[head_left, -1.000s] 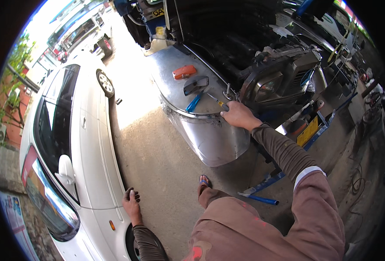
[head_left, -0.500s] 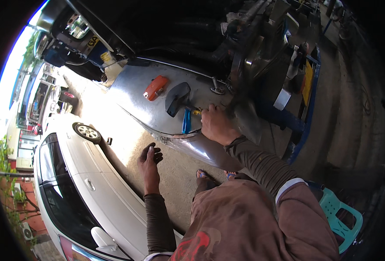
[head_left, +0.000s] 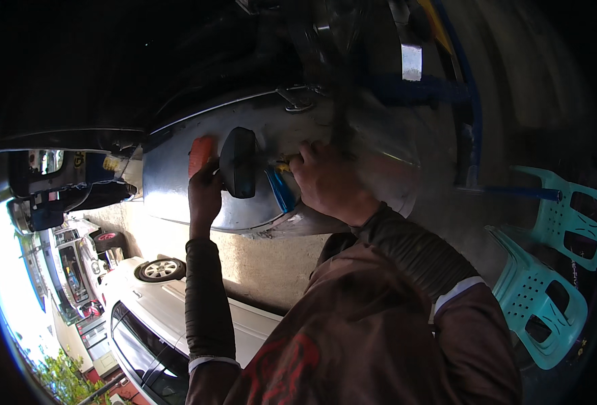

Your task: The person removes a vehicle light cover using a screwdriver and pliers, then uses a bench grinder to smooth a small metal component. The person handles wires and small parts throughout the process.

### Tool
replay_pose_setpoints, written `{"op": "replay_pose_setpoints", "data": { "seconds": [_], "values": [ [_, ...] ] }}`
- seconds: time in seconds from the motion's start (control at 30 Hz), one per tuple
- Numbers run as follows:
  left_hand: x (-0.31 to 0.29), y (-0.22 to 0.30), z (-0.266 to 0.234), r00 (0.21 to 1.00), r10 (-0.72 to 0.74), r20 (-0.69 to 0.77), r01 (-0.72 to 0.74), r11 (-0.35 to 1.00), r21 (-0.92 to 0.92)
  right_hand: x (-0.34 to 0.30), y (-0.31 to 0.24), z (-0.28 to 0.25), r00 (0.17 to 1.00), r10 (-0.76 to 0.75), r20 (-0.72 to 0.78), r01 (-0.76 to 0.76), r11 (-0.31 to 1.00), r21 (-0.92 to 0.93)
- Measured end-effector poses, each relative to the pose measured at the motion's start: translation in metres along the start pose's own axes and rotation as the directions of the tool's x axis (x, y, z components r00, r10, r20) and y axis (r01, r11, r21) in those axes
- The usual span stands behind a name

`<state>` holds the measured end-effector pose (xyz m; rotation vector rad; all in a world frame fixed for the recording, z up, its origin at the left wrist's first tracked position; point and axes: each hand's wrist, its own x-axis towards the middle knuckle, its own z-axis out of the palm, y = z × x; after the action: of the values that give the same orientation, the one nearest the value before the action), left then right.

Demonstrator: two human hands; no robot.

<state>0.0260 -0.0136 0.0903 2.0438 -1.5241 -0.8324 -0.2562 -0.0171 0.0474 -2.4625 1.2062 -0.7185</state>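
Fingers of the right hand (head_left: 330, 181) close on a yellow handle (head_left: 283, 166); those of the left hand (head_left: 205, 189) bend at the edge of the mirror (head_left: 238, 163), gripping or not I can't tell. The mirror, on the panel (head_left: 169, 185) near the lamp (head_left: 202, 154), looks light, stiff and slick, perhaps breakable, best taken by its rim. A moment ago that left hand hung short of the panel.

Left of the torso (head_left: 342, 324), the left forearm (head_left: 207, 297) is pointing forward, the left hand (head_left: 205, 194) holding its fingers (head_left: 211, 170) bent; rightward, the right forearm (head_left: 413, 253) is slanting inward, the right hand (head_left: 329, 182) curling knuckles-up.
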Motion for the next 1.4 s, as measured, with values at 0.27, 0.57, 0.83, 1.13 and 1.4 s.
{"op": "replay_pose_setpoints", "data": {
  "seconds": [0.27, 0.57, 0.83, 1.13, 1.4],
  "values": [
    [0.006, 0.001, 0.004, 0.993, 0.102, -0.057, -0.087, 0.973, 0.214, -0.001, 0.003, 0.014, 0.995, 0.035, 0.092, -0.045, 0.994, 0.103],
    [0.009, 0.003, 0.003, 0.992, 0.097, -0.08, -0.071, 0.958, 0.277, 0.001, 0.003, 0.02, 0.999, 0.022, 0.044, -0.026, 0.997, 0.078],
    [0.009, 0.005, 0.003, 0.99, 0.114, -0.089, -0.085, 0.956, 0.281, -0.002, -0.004, 0.01, 0.999, 0.035, -0.002, -0.035, 0.996, 0.076],
    [0.009, 0.006, 0.005, 0.983, 0.158, -0.092, -0.123, 0.946, 0.301, -0.001, -0.011, 0.013, 0.998, 0.055, 0.029, -0.057, 0.997, 0.05],
    [0.011, 0.001, 0.007, 0.979, 0.168, -0.114, -0.129, 0.949, 0.288, 0.003, -0.012, 0.017, 0.998, 0.054, 0.035, -0.056, 0.996, 0.074]
  ]
}}
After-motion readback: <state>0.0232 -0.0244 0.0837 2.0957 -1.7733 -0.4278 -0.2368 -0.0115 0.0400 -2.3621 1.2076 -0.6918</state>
